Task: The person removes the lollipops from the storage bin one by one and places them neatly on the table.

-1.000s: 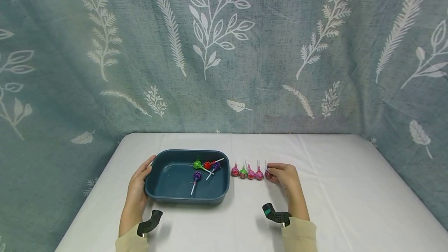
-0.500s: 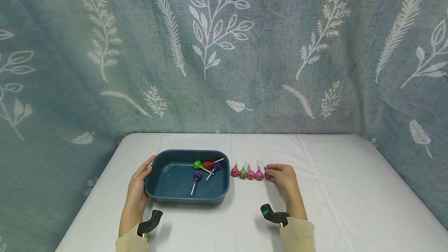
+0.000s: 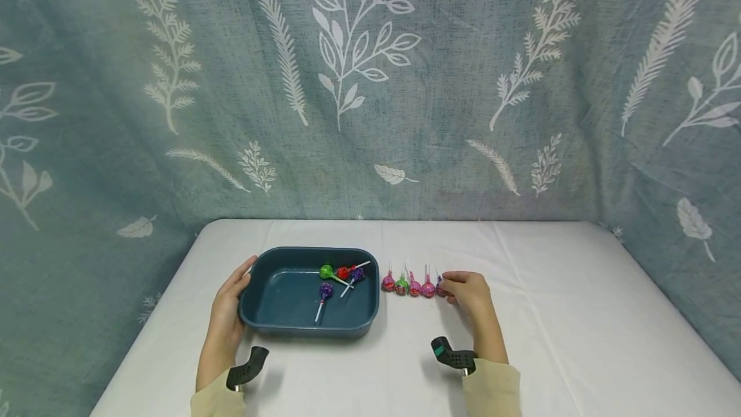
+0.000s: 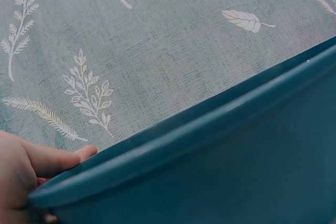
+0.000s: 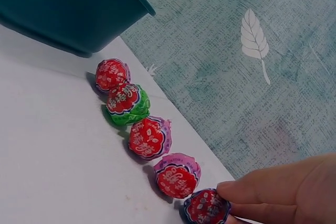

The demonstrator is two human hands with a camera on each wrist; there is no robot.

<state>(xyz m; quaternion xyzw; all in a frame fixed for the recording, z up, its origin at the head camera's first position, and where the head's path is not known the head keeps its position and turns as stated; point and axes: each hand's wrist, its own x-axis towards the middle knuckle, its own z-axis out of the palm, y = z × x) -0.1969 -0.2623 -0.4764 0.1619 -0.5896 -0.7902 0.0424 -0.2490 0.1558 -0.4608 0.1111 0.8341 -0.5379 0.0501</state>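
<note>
My left hand point(image 3: 228, 309) lies along the left outer wall of a dark teal plastic bin point(image 3: 278, 327), its fingers fairly straight. In the left wrist view, fingers point(image 4: 55, 160) touch the bin's rim at one corner. To the right of the bin, my right hand point(image 3: 473, 293) pinches the wrapped ball of a dark purple lollipop point(image 5: 206, 206) between thumb and fingers. This lollipop stands at the right end of a short row, against a pink lollipop point(image 5: 177, 176). Further left in the row come another pink lollipop point(image 5: 150, 138), a green lollipop point(image 5: 127, 105) and one more pink lollipop point(image 5: 112, 75).
Inside the bin, toward its right side, lie a green lollipop point(image 3: 327, 272), a red lollipop point(image 3: 343, 273) and purple lollipops point(image 3: 326, 291). A white cloth point(image 3: 579, 327) covers the table. Behind it hangs a green leaf-patterned curtain point(image 3: 451, 166).
My right hand has shifted slightly left, bringing the purple lollipop closer to the row. Its stick leaned left half a second ago and stands straighter now. My left hand and the bin keep their place.
</note>
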